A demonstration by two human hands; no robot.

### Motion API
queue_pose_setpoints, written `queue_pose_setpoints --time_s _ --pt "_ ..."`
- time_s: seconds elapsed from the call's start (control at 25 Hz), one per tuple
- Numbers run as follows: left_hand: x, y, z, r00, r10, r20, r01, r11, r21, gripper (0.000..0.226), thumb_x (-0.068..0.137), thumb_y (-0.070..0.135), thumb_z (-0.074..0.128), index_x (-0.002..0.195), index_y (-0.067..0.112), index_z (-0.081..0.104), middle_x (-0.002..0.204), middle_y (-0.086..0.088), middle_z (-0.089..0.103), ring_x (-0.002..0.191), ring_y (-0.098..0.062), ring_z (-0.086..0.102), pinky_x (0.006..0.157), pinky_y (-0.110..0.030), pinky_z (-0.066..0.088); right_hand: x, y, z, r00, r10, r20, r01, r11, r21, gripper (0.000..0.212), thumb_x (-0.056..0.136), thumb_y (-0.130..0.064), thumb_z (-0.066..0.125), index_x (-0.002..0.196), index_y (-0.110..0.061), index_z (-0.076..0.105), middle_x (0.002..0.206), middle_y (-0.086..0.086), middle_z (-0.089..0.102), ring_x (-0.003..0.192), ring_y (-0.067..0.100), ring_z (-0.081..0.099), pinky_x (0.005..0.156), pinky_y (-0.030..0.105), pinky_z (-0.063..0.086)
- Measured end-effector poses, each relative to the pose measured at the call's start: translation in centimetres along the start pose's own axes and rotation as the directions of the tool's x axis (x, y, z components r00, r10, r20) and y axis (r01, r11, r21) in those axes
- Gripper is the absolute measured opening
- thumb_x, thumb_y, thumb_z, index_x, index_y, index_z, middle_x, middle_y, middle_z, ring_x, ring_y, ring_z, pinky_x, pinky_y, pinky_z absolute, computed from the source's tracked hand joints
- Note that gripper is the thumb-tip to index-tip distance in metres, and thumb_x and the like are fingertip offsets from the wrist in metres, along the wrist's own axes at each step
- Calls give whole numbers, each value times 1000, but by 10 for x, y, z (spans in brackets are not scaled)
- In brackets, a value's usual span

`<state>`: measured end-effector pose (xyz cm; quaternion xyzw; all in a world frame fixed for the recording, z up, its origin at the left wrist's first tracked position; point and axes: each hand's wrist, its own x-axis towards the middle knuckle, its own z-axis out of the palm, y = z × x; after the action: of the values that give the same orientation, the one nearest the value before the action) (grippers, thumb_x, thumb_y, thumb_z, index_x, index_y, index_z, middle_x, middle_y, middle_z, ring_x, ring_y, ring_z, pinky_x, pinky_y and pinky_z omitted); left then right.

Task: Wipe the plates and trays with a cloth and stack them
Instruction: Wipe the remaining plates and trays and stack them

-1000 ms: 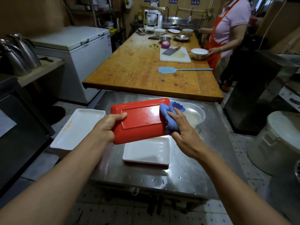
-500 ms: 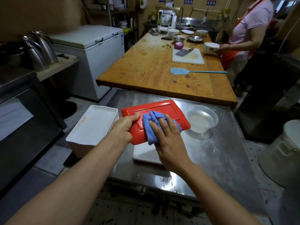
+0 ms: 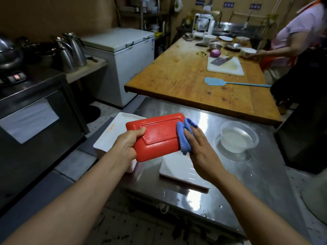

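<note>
A red rectangular tray (image 3: 157, 137) is held bottom side up above the steel table (image 3: 247, 183). My left hand (image 3: 126, 145) grips its left end, thumb on top. My right hand (image 3: 200, 149) presses a blue cloth (image 3: 184, 138) against the tray's right end, fingers nearly straight over the cloth. A white tray (image 3: 178, 170) lies flat on the table right below. A stack of white trays (image 3: 113, 133) sits at the table's left edge, partly hidden by the red tray and my left hand.
A clear plastic bowl of water (image 3: 237, 137) stands on the steel table to the right. Behind it is a wooden table (image 3: 177, 78) with a blue spatula (image 3: 235, 83) and a cutting board (image 3: 225, 67). A person (image 3: 293, 39) works at its far right. An oven (image 3: 35, 112) stands left.
The cloth under my right hand has slid from the middle of the red tray to its right end. My left hand keeps its grip on the tray.
</note>
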<state>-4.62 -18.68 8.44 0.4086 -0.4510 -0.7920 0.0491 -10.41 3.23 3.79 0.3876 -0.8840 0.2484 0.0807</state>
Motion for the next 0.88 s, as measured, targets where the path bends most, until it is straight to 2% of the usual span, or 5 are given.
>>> queue_pose_setpoints --time_s 0.2,0.32,0.44,0.64,0.88 --pt "5 9 -27 970 239 -42 -238 971 34 34 78 5 70 111 10 62 86 -9 66 72 -23 63 62 -36 51 24 -16 11 986 161 -51 -151 975 165 50 84 7 48 129 -13 52 138 7 46 122 25 48 89 45 49" --pt "0 29 -45 838 545 17 -542 830 132 25 75 5 73 94 21 67 83 0 69 75 -18 65 63 -30 52 44 -28 3 951 294 -99 -228 878 420 39 81 9 48 111 -10 63 116 9 58 99 26 58 78 51 52" --pt "-5 47 -61 548 816 183 -796 443 412 25 73 10 77 89 26 66 83 3 70 77 -16 67 73 -32 53 55 -42 -4 948 307 -81 -238 857 456 35 83 7 46 103 -14 65 109 7 58 90 28 61 80 50 52" --pt "-7 43 -87 160 857 490 -656 -279 701 21 76 21 77 78 14 58 61 0 54 55 -26 54 51 -32 45 62 -64 0 949 315 -25 -268 844 465 34 85 7 46 107 -13 63 109 8 57 88 35 63 81 46 51" --pt "8 25 -117 93 661 744 -528 -601 600 20 73 13 78 70 8 59 62 -5 57 52 -26 55 40 -30 38 62 -77 14 940 339 47 -321 827 462 36 85 7 46 109 -13 63 112 11 58 90 35 62 85 47 50"
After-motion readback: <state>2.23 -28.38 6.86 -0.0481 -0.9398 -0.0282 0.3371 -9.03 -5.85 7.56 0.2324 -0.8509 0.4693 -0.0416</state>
